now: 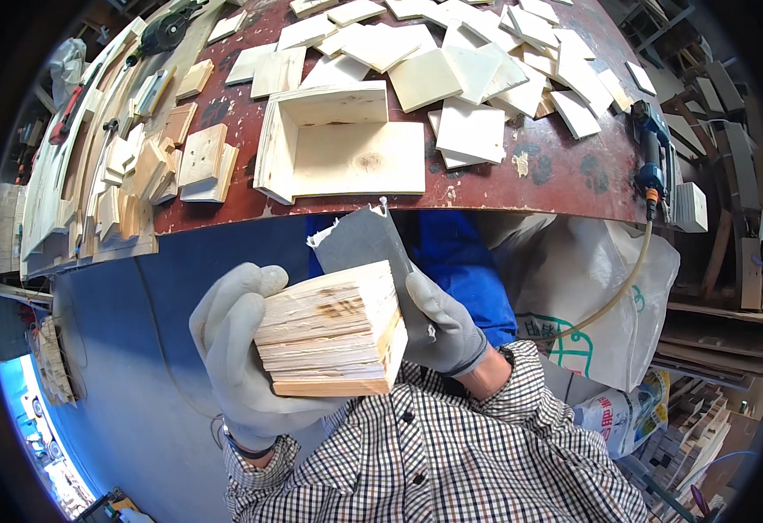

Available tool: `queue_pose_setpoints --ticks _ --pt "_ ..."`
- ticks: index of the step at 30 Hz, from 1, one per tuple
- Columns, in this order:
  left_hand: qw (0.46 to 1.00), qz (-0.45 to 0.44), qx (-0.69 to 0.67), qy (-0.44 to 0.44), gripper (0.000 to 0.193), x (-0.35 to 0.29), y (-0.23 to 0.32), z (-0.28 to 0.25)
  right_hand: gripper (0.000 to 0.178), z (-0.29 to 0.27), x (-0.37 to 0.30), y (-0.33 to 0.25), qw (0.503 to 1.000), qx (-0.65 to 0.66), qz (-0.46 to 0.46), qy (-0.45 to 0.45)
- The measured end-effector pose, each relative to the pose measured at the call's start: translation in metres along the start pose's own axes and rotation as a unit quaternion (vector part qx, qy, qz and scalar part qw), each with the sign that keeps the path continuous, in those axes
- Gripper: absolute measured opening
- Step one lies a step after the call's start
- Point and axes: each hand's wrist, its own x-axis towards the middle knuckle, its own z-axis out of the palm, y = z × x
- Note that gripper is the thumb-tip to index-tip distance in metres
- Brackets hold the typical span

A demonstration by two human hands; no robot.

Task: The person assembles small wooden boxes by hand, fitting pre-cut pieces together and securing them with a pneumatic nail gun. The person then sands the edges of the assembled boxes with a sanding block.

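Observation:
My left hand (pixel 237 357), in a pale grey glove, is wrapped round the left side of a stack of thin wooden pieces (pixel 325 327). The stack is in front of my chest, its layered edges showing and a few brown marks near the top. In my right hand (pixel 447 327), also gloved, is a dark grey sheet of sandpaper (pixel 359 242) with torn, frayed edges. The sheet lies along the far and right side of the stack, with my thumb on it. My right fingers are mostly hidden behind it.
A red worktable (pixel 564 179) stands ahead, bearing an open-sided wooden box (pixel 359 161) and many loose square wood pieces (pixel 381 45). Small wood blocks (pixel 203 161) lie at left. At right are a blue air tool (pixel 651 157), its hose (pixel 612 301) and a white sack (pixel 608 279).

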Motion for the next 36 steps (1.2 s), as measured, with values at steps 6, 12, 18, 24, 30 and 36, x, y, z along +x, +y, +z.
queue_pose_setpoints --ticks 6,12,18,24,30,36 --pt "0.949 -0.165 -0.267 -0.01 0.077 -0.001 -0.004 0.029 0.025 0.011 -0.009 -0.021 0.969 -0.225 -0.104 -0.004" --pt "0.84 -0.259 -0.474 0.047 0.088 -0.022 -0.014 0.081 0.089 0.025 -0.016 -0.081 0.754 -0.565 -0.263 0.207" --pt "0.53 -0.499 -0.685 0.0 0.075 0.018 -0.035 0.097 0.083 -0.032 -0.052 -0.206 0.125 -0.909 -0.264 0.298" --pt "0.897 -0.245 -0.367 -0.037 0.075 0.015 -0.058 0.134 0.066 -0.052 -0.043 -0.231 0.029 -0.943 -0.206 0.262" --pt "0.629 -0.525 -0.568 -0.074 0.101 0.057 -0.051 0.091 0.052 -0.047 -0.037 -0.219 0.034 -0.907 -0.301 0.291" --pt "0.647 -0.554 -0.489 -0.192 0.114 0.05 -0.09 0.08 0.048 0.013 -0.036 -0.184 0.256 -0.855 -0.402 0.203"
